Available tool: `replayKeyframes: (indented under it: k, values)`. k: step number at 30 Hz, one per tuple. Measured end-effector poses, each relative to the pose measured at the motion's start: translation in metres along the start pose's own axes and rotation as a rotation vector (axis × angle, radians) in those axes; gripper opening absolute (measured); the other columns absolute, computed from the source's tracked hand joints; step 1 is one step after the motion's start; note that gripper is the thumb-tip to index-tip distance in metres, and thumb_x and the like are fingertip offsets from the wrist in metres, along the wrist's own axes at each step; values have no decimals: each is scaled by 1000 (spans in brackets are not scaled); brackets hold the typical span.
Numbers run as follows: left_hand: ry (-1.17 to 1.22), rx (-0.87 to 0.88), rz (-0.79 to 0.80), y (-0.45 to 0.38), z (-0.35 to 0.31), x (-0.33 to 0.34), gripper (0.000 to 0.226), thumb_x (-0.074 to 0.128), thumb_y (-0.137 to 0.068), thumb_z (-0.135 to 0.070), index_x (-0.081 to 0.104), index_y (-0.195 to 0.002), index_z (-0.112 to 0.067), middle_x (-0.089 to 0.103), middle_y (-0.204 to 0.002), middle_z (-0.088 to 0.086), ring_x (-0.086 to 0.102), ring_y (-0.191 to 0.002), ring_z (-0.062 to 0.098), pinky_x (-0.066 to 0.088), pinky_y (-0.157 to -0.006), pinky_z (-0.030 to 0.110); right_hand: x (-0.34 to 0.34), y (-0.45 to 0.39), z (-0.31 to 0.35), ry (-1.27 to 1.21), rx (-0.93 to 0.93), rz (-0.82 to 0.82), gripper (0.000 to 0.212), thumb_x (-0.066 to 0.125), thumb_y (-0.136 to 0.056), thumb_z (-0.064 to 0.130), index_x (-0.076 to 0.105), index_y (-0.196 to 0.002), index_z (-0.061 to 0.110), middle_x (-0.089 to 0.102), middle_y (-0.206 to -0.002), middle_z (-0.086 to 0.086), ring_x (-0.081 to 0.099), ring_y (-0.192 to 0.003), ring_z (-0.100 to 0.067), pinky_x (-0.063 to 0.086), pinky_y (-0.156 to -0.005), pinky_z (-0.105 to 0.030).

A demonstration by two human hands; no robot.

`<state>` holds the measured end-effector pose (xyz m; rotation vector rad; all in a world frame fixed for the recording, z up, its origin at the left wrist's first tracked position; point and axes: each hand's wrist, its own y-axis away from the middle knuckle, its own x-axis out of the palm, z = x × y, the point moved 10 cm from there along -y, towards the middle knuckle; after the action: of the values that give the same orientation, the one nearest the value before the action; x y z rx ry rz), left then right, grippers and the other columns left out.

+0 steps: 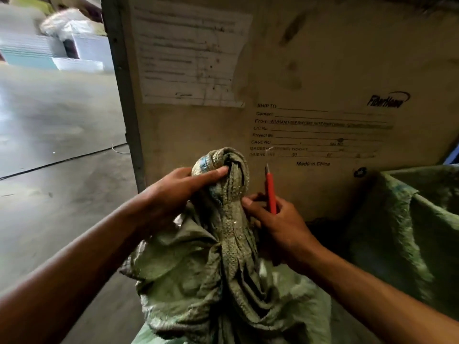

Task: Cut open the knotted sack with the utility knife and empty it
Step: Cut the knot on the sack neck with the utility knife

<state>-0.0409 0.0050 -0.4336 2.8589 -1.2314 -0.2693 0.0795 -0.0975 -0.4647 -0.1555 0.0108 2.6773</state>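
Sack (223, 281), one, green and woven, stands in front of the big box (310, 70), its top tied in one fat knot (224, 167). Two hands: the left hand (183, 187) grips the knot, the right hand (278, 219) holds one red knife (270, 192) just right of the knot, blade up. Another green sack (417, 219) sits right of the knot.

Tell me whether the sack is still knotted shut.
Still knotted: the sack neck is twisted into an uncut knot, gripped by the left hand; the right hand holds the utility knife beside it.
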Motion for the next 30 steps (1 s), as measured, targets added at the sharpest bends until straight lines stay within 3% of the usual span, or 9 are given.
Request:
replayKeyframes:
  k: [3, 6, 8, 10, 12, 15, 19, 24, 30]
  values:
    - [182, 75, -186, -10, 16, -21, 44, 78, -68, -42, 71, -96, -9, 78, -80, 9, 74, -70, 23, 57, -56, 27, -16, 7, 0, 233, 53, -87, 39, 62, -79, 50, 51, -107, 26, 65, -99, 2, 63, -87, -15, 51, -73, -34]
    - [202, 50, -344, -16, 31, -45, 68, 85, -51, -55, 67, -100, -12, 77, -80, 9, 74, -69, 25, 60, -60, 36, -17, 18, 7, 418, 19, -36, 62, 52, -81, 59, 39, -128, 21, 46, -104, 4, 49, -91, -15, 45, -81, -34]
    - [170, 29, -396, -17, 36, -53, 80, 85, -40, -62, 66, -100, -13, 77, -80, 9, 74, -69, 26, 61, -65, 41, -4, 28, 17, 486, -39, 40, 49, 48, -84, 55, 47, -120, 21, 48, -92, -2, 52, -77, -12, 49, -67, -29]
    - [179, 22, -422, -19, 39, -57, 84, 85, -36, -65, 66, -101, -13, 77, -83, 10, 74, -71, 28, 61, -70, 46, 12, 37, 27, 485, -92, 97, 26, 47, -90, 42, 54, -97, 18, 53, -75, -8, 54, -50, -10, 46, -46, -20]
    - [175, 20, -433, -21, 40, -58, 85, 85, -35, -66, 66, -100, -14, 76, -87, 12, 74, -75, 31, 60, -74, 51, 22, 42, 30, 491, -110, 125, 25, 46, -92, 36, 53, -89, 13, 55, -69, -10, 52, -40, -11, 45, -37, -21]
    - [155, 39, -431, -20, 38, -57, 84, 85, -37, -66, 66, -100, -12, 75, -89, 13, 73, -76, 31, 59, -75, 51, 28, 45, 31, 528, -129, 131, 27, 46, -92, 36, 56, -87, 11, 59, -68, -16, 54, -40, -15, 49, -38, -30]
    - [132, 64, -396, -16, 30, -54, 79, 84, -44, -61, 65, -101, -9, 75, -90, 15, 73, -78, 33, 59, -77, 52, 29, 44, 30, 522, -116, 128, 25, 47, -93, 35, 57, -87, 13, 61, -72, -21, 52, -38, -11, 45, -34, -23]
    - [113, 84, -392, -12, 24, -53, 72, 83, -47, -60, 67, -96, -9, 76, -87, 16, 73, -77, 35, 58, -76, 54, 31, 44, 29, 497, -92, 133, 20, 47, -93, 35, 58, -85, 21, 57, -67, -9, 52, -37, -8, 43, -35, -19]
    - [103, 90, -398, -11, 22, -52, 66, 83, -48, -60, 70, -90, -10, 76, -84, 16, 73, -76, 37, 58, -74, 57, 31, 44, 32, 589, -72, 145, 25, 45, -95, 32, 57, -89, 10, 51, -56, -2, 48, -34, -6, 42, -33, -19]
